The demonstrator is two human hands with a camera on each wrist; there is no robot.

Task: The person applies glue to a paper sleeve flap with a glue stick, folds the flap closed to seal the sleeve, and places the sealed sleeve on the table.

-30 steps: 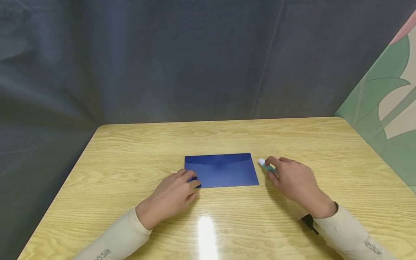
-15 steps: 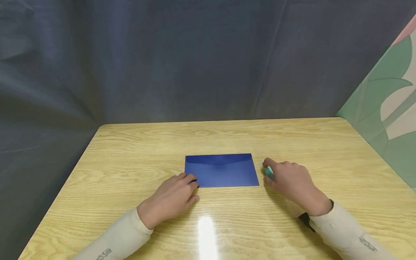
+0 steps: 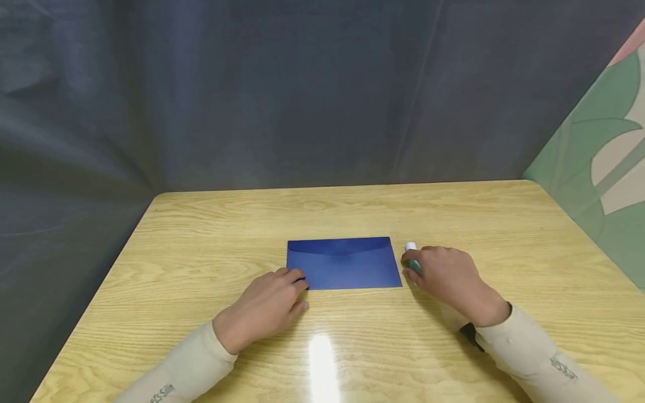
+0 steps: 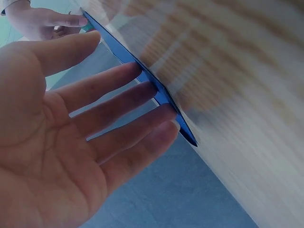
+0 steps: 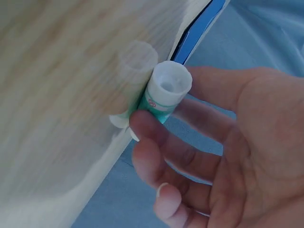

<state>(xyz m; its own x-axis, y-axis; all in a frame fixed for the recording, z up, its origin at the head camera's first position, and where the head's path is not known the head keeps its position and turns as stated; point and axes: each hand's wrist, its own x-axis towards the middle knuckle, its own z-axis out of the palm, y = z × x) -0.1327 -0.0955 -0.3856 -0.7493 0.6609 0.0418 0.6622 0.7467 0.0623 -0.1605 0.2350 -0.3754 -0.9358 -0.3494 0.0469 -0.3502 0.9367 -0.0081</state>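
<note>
A dark blue envelope [image 3: 347, 268] lies on the wooden table with its pointed flap along the far side. My left hand [image 3: 267, 305] rests at its near left corner; in the left wrist view the fairly straight fingers [image 4: 128, 137] touch the envelope [image 4: 164, 97]. Just right of the envelope, my right hand [image 3: 448, 280] holds a white and green glue stick [image 3: 411, 246] between thumb and curled fingers. In the right wrist view the glue stick [image 5: 172, 78] lies against the tabletop, its hollow white end facing the camera.
The light wooden table [image 3: 211, 224] reaches back to a dark grey cloth [image 3: 282, 95]. A leaf-patterned panel [image 3: 584, 151] stands along the right side. Light glares off the tabletop near the front.
My right hand has shifted slightly left, and the glue stick has turned so its white end points more straight away from me. The left hand and envelope have barely moved.
</note>
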